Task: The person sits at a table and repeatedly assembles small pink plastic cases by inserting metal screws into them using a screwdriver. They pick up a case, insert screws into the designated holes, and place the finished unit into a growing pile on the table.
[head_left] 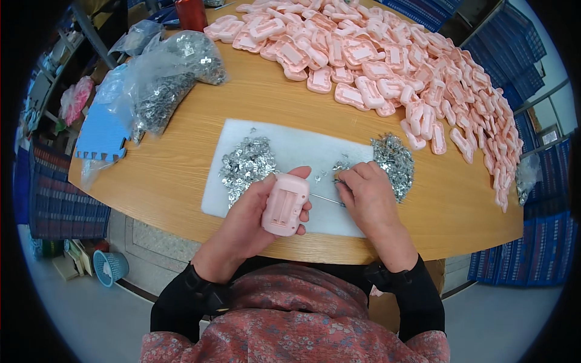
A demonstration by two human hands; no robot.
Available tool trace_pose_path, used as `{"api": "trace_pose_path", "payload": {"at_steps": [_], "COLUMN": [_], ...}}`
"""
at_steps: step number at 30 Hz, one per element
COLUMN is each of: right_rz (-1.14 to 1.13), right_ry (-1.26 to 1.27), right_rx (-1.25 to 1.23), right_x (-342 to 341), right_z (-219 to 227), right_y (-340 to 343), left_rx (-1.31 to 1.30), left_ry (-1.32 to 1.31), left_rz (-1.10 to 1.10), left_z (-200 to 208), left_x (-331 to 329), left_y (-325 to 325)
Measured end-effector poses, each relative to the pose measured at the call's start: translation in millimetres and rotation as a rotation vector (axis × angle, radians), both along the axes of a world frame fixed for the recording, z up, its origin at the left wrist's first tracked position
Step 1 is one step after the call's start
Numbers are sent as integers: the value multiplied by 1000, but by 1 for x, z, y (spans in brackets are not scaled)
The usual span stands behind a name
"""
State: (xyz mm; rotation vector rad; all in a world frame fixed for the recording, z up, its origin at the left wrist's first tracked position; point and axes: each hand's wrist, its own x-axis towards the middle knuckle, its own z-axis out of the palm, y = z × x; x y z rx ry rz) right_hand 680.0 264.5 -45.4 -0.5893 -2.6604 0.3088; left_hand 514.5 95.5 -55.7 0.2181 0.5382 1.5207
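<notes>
One room, blue stacks (pixel 523 248) at three and nine o'clock. One wooden surface (pixel 163 193), casing heap (pixel 375 54) from twelve to three. One white mat (pixel 302 142). Two hands: left grip (pixel 245 218) clamped on one pink casing (pixel 284 209); right grip (pixel 372 196), fingertips together, contents unclear. Casing: nine o'clock from right grip, long axis twelve-to-six. Silver bits (pixel 248 166), heaped.

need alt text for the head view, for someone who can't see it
A person's left hand holds a pink plastic casing; the right hand is over a white mat, close to a pile of small metal parts. Beyond, a large heap of pink casings spreads across the wooden table, with bagged metal parts at left.
</notes>
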Motion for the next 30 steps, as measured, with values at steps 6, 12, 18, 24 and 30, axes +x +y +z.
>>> {"api": "trace_pose_path", "payload": {"at_steps": [6, 12, 18, 24, 30], "right_rz": [26, 50, 102, 104, 94], "right_ry": [36, 93, 80, 93, 114], "right_rx": [-2, -76, -112, -123, -131], "right_x": [2, 12, 14, 13, 15], "right_z": [2, 7, 13, 11, 11], "right_y": [-1, -5, -21, -25, -22], "left_rx": [22, -43, -23, -63, -63], "left_ry": [30, 31, -21, -3, -10], "left_rz": [-13, 21, 28, 39, 94], "left_z": [-5, -5, -12, -10, -7], "left_x": [-1, -3, -4, -3, 0], "left_y": [3, 6, 4, 6, 5]}}
